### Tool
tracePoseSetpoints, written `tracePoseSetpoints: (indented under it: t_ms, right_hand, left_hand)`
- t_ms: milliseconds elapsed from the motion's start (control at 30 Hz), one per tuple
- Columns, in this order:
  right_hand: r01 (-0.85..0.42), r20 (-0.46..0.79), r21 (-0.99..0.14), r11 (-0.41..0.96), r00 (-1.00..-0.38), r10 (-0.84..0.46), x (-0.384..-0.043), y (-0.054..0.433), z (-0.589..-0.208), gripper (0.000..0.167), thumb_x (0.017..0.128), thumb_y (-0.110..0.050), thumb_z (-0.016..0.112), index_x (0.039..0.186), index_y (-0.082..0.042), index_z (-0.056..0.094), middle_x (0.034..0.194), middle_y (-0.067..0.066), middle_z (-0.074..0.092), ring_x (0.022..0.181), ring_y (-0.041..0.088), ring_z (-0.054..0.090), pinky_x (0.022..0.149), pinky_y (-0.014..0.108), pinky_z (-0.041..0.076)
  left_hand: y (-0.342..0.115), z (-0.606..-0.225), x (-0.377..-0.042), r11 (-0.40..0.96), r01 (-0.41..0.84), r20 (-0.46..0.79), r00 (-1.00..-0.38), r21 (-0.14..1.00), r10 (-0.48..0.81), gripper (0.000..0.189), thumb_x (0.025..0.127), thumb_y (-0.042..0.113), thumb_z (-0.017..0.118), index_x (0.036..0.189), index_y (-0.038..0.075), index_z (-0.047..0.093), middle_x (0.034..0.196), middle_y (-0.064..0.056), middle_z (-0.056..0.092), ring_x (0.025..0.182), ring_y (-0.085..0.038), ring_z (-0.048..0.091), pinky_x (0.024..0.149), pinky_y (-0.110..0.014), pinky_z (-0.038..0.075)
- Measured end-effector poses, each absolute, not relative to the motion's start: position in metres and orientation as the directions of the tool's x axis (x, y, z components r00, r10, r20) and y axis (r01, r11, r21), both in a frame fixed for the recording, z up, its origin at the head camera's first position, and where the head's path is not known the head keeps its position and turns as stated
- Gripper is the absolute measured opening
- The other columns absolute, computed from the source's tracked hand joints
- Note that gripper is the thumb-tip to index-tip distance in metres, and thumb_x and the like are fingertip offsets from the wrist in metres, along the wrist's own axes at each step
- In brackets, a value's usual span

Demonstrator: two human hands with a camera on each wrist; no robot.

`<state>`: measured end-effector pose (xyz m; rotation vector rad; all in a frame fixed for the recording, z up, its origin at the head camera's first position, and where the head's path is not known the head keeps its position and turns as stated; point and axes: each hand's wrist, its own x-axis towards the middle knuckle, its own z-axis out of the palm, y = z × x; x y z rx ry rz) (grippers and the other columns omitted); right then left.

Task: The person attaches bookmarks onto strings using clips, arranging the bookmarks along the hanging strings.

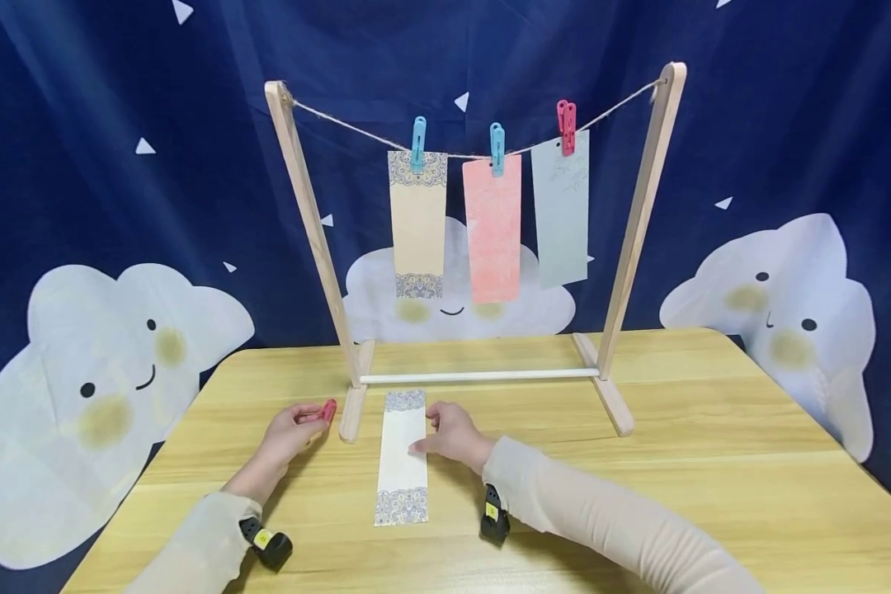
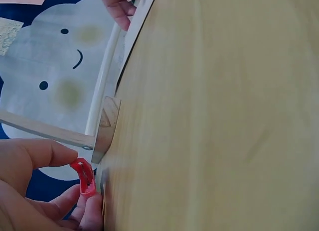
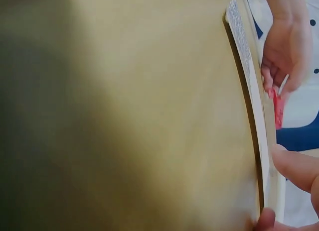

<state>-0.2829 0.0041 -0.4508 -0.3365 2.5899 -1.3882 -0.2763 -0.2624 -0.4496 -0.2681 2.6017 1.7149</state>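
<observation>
My left hand (image 1: 291, 436) pinches a red clothespin (image 1: 328, 411) between thumb and fingers, low over the table near the left foot of a wooden stand. In the left wrist view the clothespin (image 2: 84, 177) is held at its two ends. My right hand (image 1: 453, 433) grips the right edge of a white paper bookmark (image 1: 403, 450) with blue patterned ends, thumb on its upper face. Seen edge-on in the right wrist view, the bookmark (image 3: 251, 81) is slightly bowed, with a shadow along it, and thumb and finger stand on either side of its near end.
The wooden stand (image 1: 642, 223) carries a sagging string (image 1: 345, 125). From it hang a beige patterned bookmark (image 1: 418, 231) and a pink one (image 1: 492, 231), each under a blue clothespin, and a grey-green one (image 1: 563, 214) under a red clothespin. A white rod (image 1: 478, 376) joins the feet.
</observation>
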Motion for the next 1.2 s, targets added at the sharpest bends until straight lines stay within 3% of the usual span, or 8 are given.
tracePoseSetpoints:
  t_ms: [233,500,667,1000,1200]
  right_hand:
    - [-0.146,-0.024,-0.779,0.609,-0.965,-0.262,-0.276,-0.005,-0.451,0.071,0.06,-0.02,0.089,0.113,0.008,0.051,0.105,0.015,0.05,0.089,0.024,0.05,0.086,0.039,0.047]
    - [-0.172,-0.038,-0.747,0.642,-0.954,-0.299,-0.275,-0.011,-0.445,0.052,0.062,-0.016,0.088,0.097,0.003,0.054,0.091,0.007,0.051,0.078,0.019,0.047,0.075,0.033,0.046]
    - [-0.151,-0.06,-0.771,0.619,-0.95,-0.306,-0.275,-0.011,-0.445,0.042,0.066,-0.009,0.085,0.091,0.003,0.053,0.088,0.008,0.051,0.076,0.019,0.047,0.073,0.033,0.046]
    - [-0.189,0.002,-0.809,0.557,-0.948,-0.318,-0.27,-0.009,-0.449,0.037,0.067,0.001,0.081,0.085,0.0,0.05,0.077,0.006,0.048,0.069,0.016,0.043,0.06,0.026,0.039]
    - [-0.129,-0.015,-0.867,0.481,-0.959,-0.284,-0.275,-0.004,-0.45,0.031,0.068,0.005,0.078,0.085,0.0,0.052,0.074,0.004,0.051,0.065,0.013,0.045,0.057,0.021,0.041]
  left_hand:
    - [-0.27,-0.449,-0.277,0.273,-0.16,-0.119,-0.98,0.949,-0.161,0.046,0.088,0.006,0.058,0.127,-0.014,0.043,0.102,-0.01,0.059,0.076,-0.001,0.055,0.068,-0.017,0.05]
    - [-0.281,-0.443,-0.277,0.12,-0.165,-0.149,-0.979,0.979,-0.138,0.051,0.093,0.009,0.055,0.135,-0.011,0.034,0.089,0.015,0.06,0.081,0.004,0.058,0.071,-0.017,0.05]
    - [-0.284,-0.44,-0.277,0.075,-0.142,-0.128,-0.978,0.987,-0.166,0.054,0.092,0.004,0.057,0.137,-0.011,0.032,0.082,0.018,0.061,0.076,0.004,0.058,0.069,-0.016,0.05]
    - [-0.282,-0.437,-0.285,-0.078,-0.038,-0.057,-0.964,0.996,-0.259,0.031,0.086,0.01,0.07,0.113,0.003,0.056,0.081,0.017,0.065,0.077,0.002,0.061,0.072,-0.013,0.05]
    - [-0.277,-0.434,-0.288,-0.14,0.052,0.025,-0.983,0.989,-0.183,0.014,0.086,0.01,0.069,0.096,0.018,0.063,0.083,0.011,0.068,0.071,-0.003,0.064,0.068,-0.017,0.052]
